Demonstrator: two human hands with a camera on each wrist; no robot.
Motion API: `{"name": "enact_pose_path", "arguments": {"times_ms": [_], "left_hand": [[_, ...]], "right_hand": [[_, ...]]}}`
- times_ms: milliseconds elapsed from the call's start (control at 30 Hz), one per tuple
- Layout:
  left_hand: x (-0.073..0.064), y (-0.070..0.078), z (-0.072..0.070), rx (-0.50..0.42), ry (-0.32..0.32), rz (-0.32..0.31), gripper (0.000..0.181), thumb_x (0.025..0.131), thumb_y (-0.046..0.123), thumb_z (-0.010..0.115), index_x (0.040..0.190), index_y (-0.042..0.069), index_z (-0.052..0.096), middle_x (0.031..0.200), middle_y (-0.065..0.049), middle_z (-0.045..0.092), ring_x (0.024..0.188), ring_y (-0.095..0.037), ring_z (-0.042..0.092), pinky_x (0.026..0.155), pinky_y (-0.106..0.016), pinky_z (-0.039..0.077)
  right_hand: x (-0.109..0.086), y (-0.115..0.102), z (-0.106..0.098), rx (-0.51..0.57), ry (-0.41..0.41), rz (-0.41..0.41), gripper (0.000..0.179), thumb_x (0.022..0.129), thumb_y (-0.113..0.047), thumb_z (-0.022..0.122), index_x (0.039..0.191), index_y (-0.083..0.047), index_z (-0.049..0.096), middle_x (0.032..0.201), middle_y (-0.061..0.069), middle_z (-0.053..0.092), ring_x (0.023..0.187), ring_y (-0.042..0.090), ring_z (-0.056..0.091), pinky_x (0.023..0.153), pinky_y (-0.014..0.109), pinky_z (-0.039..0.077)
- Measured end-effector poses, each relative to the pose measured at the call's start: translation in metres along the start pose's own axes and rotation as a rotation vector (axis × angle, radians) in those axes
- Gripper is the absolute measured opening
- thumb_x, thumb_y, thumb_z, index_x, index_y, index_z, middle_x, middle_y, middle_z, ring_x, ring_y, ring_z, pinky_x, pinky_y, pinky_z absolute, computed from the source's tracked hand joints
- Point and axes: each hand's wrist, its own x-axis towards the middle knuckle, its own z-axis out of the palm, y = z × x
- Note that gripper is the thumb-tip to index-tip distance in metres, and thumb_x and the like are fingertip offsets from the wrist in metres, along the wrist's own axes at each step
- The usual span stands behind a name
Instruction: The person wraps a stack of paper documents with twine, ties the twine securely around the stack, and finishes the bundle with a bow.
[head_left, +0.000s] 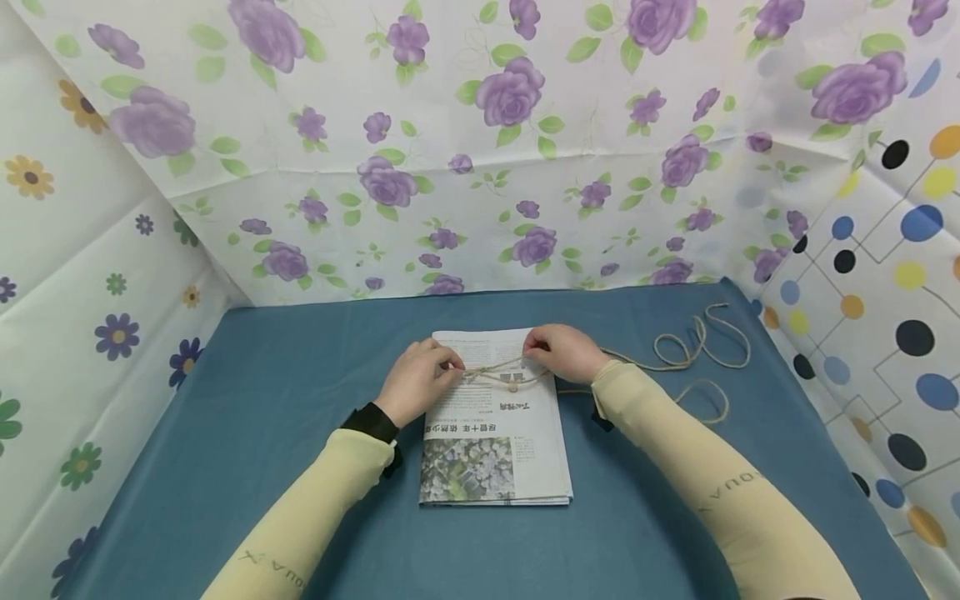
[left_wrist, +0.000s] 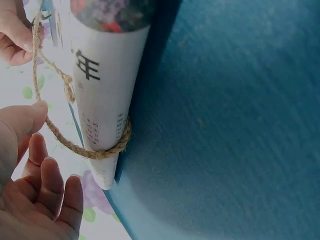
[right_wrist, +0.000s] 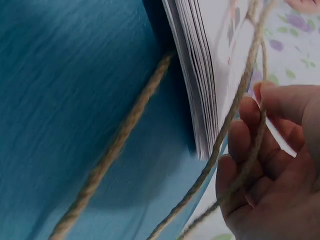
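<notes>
A folded stack of newspaper [head_left: 540,467] lies on the blue cloth, with a tan twine [left_wrist: 97,154] passed round it. At the stack's upper left edge, my left hand [head_left: 418,379] pinches the twine between thumb and finger where it comes over the side. My right hand [head_left: 566,352] pinches one thin strand [right_wrist: 263,100] above the upper right edge, and its other fingers curl near that strand. Between the hands the strands cross over the printed page, and a small knot [head_left: 513,387] shows on the lower one. A second length passes under the stack's right edge.
Loose twine [head_left: 740,364] trails in loops over the blue cloth [head_left: 300,400] to the right of the stack. A flowered sheet [head_left: 465,208] hangs behind the table, with patterned sheets on both sides. Pale sleeves cover both forearms.
</notes>
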Motion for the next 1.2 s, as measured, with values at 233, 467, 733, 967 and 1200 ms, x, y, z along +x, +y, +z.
{"name": "enact_pose_path", "arguments": {"times_ms": [233, 467, 733, 967, 1200], "left_hand": [[0.001, 0.000, 0.002, -0.003, 0.005, -0.027, 0.008, 0.102, 0.019, 0.068, 0.103, 0.016, 0.075, 0.095, 0.000, 0.061, 0.085, -0.020, 0.052, 0.078, -0.040, 0.043], [-0.002, 0.005, 0.007, 0.016, -0.041, -0.022, 0.011, 0.100, 0.025, 0.069, 0.091, 0.019, 0.070, 0.083, 0.006, 0.061, 0.072, -0.011, 0.055, 0.070, -0.035, 0.047], [-0.013, 0.017, 0.012, 0.155, -0.105, 0.075, 0.029, 0.093, 0.048, 0.075, 0.080, 0.024, 0.065, 0.072, 0.009, 0.053, 0.063, -0.011, 0.048, 0.062, -0.033, 0.042], [-0.020, 0.019, 0.016, 0.219, -0.078, 0.114, 0.020, 0.093, 0.033, 0.076, 0.081, 0.020, 0.065, 0.073, 0.008, 0.052, 0.064, -0.013, 0.045, 0.064, -0.034, 0.042], [-0.024, 0.015, 0.016, 0.117, -0.052, 0.090, 0.017, 0.096, 0.018, 0.071, 0.081, 0.021, 0.064, 0.068, 0.009, 0.050, 0.061, -0.011, 0.045, 0.065, -0.034, 0.042]], "right_hand": [[0.008, -0.008, 0.013, -0.125, -0.038, -0.150, 0.012, 0.104, -0.027, 0.064, 0.101, -0.027, 0.076, 0.093, -0.010, 0.064, 0.079, 0.013, 0.053, 0.080, 0.041, 0.041], [0.005, -0.016, 0.017, -0.119, -0.024, -0.127, 0.016, 0.104, -0.030, 0.064, 0.108, -0.024, 0.079, 0.106, -0.005, 0.068, 0.102, 0.021, 0.058, 0.094, 0.048, 0.043], [-0.021, 0.000, -0.022, -0.054, 0.109, -0.020, 0.025, 0.106, -0.023, 0.059, 0.125, -0.013, 0.074, 0.124, 0.006, 0.068, 0.118, 0.030, 0.060, 0.099, 0.051, 0.047], [-0.060, 0.064, -0.069, -0.217, 0.035, 0.090, 0.026, 0.105, -0.010, 0.055, 0.123, -0.004, 0.073, 0.118, 0.013, 0.072, 0.107, 0.033, 0.067, 0.091, 0.054, 0.052], [-0.092, 0.100, -0.078, -0.284, -0.056, 0.131, 0.020, 0.099, -0.009, 0.063, 0.116, -0.003, 0.072, 0.108, 0.012, 0.071, 0.098, 0.033, 0.068, 0.084, 0.053, 0.054]]}}
